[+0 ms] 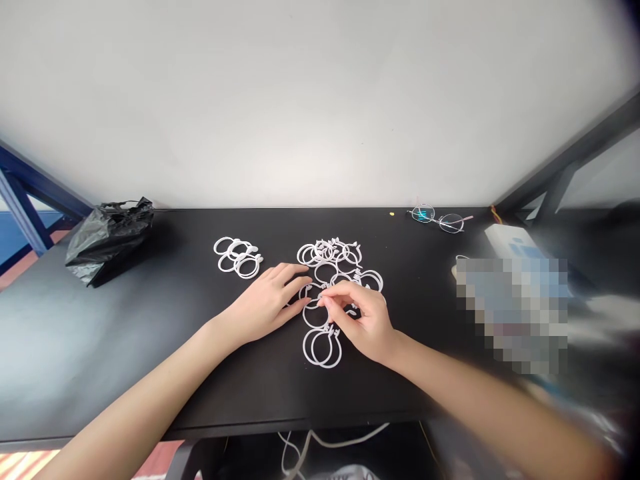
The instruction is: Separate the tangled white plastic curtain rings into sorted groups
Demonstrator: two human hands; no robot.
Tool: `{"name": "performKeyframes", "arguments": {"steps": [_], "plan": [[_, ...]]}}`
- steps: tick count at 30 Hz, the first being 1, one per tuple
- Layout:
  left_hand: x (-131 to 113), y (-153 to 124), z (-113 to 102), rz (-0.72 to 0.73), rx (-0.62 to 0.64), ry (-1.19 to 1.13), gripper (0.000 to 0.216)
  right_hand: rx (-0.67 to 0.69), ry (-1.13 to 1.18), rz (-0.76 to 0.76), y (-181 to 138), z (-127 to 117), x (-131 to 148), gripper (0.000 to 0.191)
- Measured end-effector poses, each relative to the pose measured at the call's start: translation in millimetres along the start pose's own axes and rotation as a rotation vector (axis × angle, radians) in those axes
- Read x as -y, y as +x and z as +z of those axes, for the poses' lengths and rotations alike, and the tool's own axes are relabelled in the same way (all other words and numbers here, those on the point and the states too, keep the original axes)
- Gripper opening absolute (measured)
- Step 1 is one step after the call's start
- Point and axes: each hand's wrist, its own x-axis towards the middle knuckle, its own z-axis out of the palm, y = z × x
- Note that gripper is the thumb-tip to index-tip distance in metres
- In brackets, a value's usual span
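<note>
White plastic rings with small clasp ends, like shower curtain rings, lie in a loose pile [327,250] on the black desk. My left hand [273,297] rests at the left side of the pile, fingers apart and fingertips touching or just beside the rings there. With thumb and forefinger pinched, my right hand [363,317] grips a white ring [316,325] near its clasp; the fingers partly hide it. Two overlapping rings [323,348] lie nearer the desk's front edge. Off to the left is a smaller group of rings [237,257], apart from both hands.
A crumpled black plastic bag [113,237] sits at the desk's left. Eyeglasses [437,219] lie at the back right. A white and blue box [510,240] and blurred items are at the right. White cables [345,443] hang below the front edge.
</note>
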Motion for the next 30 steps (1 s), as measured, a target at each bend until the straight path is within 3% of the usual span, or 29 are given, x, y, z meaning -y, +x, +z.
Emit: {"name": "performKeyframes", "arguments": {"steps": [4, 14, 23, 30], "plan": [[-3.0, 1.0, 2.4, 0.005, 0.048, -0.035, 0.023, -0.003, -0.011, -0.004, 0.4, 1.2, 0.3, 0.008], [-5.0, 2.9, 4.1, 0.051, 0.031, -0.001, 0.020, 0.006, 0.007, -0.002, 0.0, 0.9, -1.2, 0.008], [-0.7, 0.4, 2.0, -0.031, 0.008, 0.067, 0.030, 0.009, 0.008, -0.003, -0.9, 0.6, -1.9, 0.009], [0.0, 0.9, 2.1, -0.050, -0.014, 0.084, 0.027, 0.007, -0.006, -0.007, 0.0, 1.0, -0.4, 0.008]]}}
